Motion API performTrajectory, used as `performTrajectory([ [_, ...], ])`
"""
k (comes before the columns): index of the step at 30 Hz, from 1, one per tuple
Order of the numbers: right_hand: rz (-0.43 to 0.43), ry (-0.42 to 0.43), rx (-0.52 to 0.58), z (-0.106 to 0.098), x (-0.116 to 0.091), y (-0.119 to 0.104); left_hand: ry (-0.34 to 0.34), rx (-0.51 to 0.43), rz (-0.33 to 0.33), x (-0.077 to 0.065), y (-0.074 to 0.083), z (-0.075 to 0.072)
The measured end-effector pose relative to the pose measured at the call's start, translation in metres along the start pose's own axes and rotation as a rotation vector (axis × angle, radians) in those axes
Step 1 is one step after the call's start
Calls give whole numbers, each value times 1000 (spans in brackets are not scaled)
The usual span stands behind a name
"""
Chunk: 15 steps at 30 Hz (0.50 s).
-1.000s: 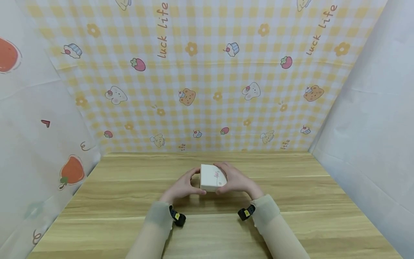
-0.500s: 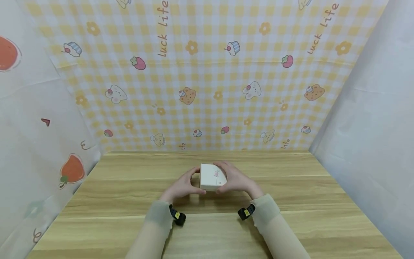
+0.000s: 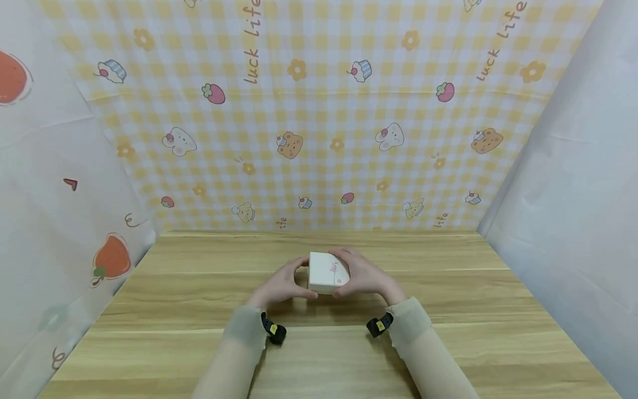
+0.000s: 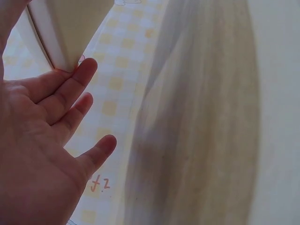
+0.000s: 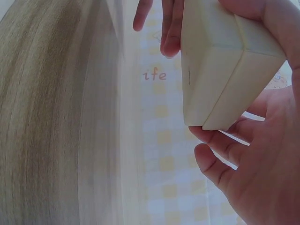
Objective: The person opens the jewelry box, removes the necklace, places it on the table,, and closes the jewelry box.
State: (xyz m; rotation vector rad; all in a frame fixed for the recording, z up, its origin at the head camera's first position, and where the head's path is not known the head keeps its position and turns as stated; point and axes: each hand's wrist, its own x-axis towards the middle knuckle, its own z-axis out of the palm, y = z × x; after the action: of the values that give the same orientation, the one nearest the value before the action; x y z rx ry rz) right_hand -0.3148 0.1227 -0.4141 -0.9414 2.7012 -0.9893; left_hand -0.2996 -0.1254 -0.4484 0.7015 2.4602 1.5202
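A small white box [image 3: 321, 270], its top printed with a pink flower, is between the two hands in the head view. The left hand [image 3: 280, 285] holds its left side, thumb at the near edge and fingers towards the back. Curled over the right side, the right hand [image 3: 368, 275] grips the box and covers its far right corner. From the right wrist, a seam runs round the sides of the box [image 5: 211, 70]. In the left wrist view the box [image 4: 77, 26] meets the fingertips, while the other fingers are spread. Its underside seems raised off the table.
The wooden table [image 3: 319, 360] extends around both forearms. Behind it hangs a yellow checked cloth [image 3: 319, 116] with cartoon prints. White cloths stand at the left [image 3: 40, 149] and right [image 3: 573, 183]. Each wrist wears a black strapped camera [image 3: 380, 325].
Both hands keep the same grip on the box, which stays in place. The head view has tilted very slightly, shifting the backdrop upwards.
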Motion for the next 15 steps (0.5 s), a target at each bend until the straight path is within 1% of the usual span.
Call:
performTrajectory([
  [3,-4,-1,-8,-1,1,0,1,3,-3,0,0,0],
  [4,-5,-2,-14,-1,1,0,-2,-2,-3,-2,5,-1],
  [7,-10,-7,-21,-1,1,-1,-2,1,-11,-2,6,-1],
  [10,-17,-8,-21,-1,0,-1,-4,7,-15,-2,6,-1],
  [11,-18,-8,-20,-1,0,-1,-2,12,-15,0,1,-1],
  [15,-17,-7,-18,-1,0,-1,-8,12,-10,0,1,-1],
])
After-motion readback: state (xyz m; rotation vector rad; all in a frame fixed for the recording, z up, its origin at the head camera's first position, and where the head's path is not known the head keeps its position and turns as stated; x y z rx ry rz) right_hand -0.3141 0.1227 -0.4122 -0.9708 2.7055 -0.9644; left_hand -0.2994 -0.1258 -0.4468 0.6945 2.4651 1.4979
